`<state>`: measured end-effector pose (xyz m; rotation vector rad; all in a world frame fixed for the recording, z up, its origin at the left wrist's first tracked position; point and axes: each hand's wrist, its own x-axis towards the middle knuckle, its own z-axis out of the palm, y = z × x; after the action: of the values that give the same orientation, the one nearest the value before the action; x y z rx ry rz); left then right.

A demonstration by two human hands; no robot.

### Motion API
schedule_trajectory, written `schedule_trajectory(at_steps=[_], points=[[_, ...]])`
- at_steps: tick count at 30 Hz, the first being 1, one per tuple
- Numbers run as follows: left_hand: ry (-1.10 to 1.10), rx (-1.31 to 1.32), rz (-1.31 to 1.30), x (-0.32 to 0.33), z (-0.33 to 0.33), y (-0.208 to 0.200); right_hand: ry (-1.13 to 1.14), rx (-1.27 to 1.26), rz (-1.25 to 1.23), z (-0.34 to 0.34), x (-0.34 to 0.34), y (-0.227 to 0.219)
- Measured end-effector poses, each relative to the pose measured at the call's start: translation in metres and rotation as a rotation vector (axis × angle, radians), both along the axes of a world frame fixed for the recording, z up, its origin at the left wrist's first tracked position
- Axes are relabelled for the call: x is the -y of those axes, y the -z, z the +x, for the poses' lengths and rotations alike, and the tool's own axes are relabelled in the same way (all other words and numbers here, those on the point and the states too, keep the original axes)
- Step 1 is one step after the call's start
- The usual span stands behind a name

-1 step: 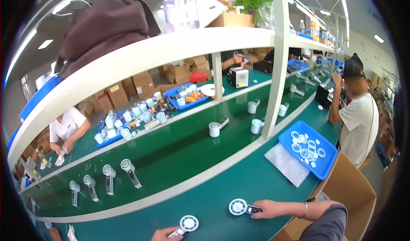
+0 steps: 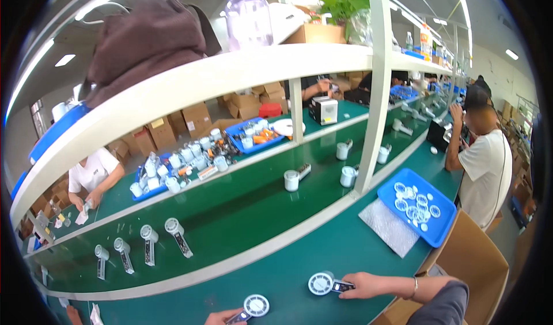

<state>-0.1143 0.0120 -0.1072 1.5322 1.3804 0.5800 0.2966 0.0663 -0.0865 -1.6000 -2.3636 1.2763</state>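
My right hand [image 2: 367,285] grips the open handle of a white handheld fan [image 2: 320,283] whose round slotted head points left, over the green workbench [image 2: 288,261]. Dark inner parts show in that handle. At the lower edge, my left hand [image 2: 222,318] holds a second handheld fan [image 2: 256,305] by its handle, its round head toward the right; part of this hand is cut off by the frame. Beyond the bench rail, several similar fans [image 2: 149,234] lie on the green conveyor belt [image 2: 230,221], their handles showing dark insides.
A blue tray [image 2: 446,233] of white rings sits on the right, partly over bubble wrap [image 2: 391,227], beside an open carton [image 2: 475,267]. A white post [image 2: 377,94] and shelf [image 2: 242,66] stand ahead. Co-workers sit across the belt and at right.
The view has shifted slightly, so the scene sits a little lower. The fan in my left hand has turned slightly, its handle showing more dark inside. Both hands keep their hold.
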Motion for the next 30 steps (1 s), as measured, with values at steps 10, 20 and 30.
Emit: schedule_trajectory(at_steps=[10,20,30], points=[[-0.528,0.915,1.61,-0.009,0.074,-0.113,0.302,-1.477,1.658,-0.065,0.032,-0.119],[-0.082,-0.025,0.167,0.007,0.024,-0.014,0.243,-0.09,-0.077,-0.014,0.017,-0.008],[-0.916,0.403,1.782,-0.038,0.065,-0.087,0.365,-1.694,1.419,-0.086,0.026,-0.128]])
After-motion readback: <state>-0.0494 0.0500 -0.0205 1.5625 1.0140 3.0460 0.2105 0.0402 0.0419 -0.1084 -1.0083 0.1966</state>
